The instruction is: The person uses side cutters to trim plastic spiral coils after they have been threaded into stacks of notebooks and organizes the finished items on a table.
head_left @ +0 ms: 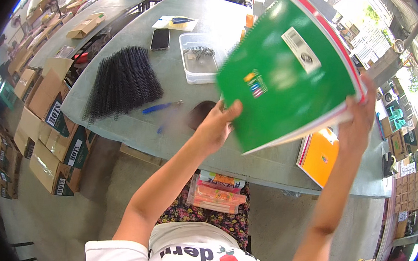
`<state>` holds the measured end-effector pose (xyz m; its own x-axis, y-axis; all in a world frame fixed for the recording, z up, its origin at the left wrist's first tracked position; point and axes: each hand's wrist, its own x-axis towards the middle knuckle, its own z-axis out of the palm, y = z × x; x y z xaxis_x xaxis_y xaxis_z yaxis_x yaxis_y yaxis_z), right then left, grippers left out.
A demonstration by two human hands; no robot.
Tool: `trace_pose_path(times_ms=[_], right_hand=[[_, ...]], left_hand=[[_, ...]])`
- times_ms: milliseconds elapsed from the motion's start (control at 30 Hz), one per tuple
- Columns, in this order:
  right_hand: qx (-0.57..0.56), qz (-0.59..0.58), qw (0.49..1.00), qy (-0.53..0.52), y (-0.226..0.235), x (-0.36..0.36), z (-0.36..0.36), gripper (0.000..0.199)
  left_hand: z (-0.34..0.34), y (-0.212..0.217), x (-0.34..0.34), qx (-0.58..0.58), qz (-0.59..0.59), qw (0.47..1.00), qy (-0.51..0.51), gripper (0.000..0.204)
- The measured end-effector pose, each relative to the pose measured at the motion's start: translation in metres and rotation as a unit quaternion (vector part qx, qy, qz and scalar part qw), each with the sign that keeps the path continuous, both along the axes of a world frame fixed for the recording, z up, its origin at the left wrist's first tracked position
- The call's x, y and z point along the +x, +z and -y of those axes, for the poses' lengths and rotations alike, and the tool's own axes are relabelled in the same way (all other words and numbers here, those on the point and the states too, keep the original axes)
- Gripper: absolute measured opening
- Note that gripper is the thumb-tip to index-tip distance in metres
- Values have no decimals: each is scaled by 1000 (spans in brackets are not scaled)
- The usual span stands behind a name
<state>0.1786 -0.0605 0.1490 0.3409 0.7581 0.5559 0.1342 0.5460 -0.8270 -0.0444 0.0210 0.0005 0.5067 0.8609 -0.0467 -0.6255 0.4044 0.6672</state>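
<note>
A green spiral notebook is held up, tilted, above the table. Its coil runs along the left side, and red and white edges show on the right. My left hand is closed on its lower left corner. My right hand grips the right edge; it is slightly blurred. Below it on the table lies an orange spiral notebook, partly hidden. Close to my left hand are a dark rounded thing and blue-handled pliers. A large pile of black plastic binding coils lies further left.
Beyond the coils lie a dark phone and a clear plastic container with loose coils. Paper with a blue-handled tool sits farther back on the table. Cardboard boxes are stacked at left. Plastic packets rest on my lap.
</note>
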Motion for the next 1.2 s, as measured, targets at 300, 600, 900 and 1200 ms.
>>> trace_pose_path(times_ms=[300,600,900,1200], right_hand=[[-272,98,957,15,-152,28,78,43],[-143,-23,989,37,-152,-10,45,35],[-147,-28,988,32,-205,-21,53,37],[-203,12,977,64,-209,1,30,32]], left_hand=[[3,-26,-59,245,-220,942,63,42],[4,-21,-69,307,-262,909,109,39],[4,-33,-72,300,-356,884,39,61],[-2,-54,-68,270,-379,885,30,37]])
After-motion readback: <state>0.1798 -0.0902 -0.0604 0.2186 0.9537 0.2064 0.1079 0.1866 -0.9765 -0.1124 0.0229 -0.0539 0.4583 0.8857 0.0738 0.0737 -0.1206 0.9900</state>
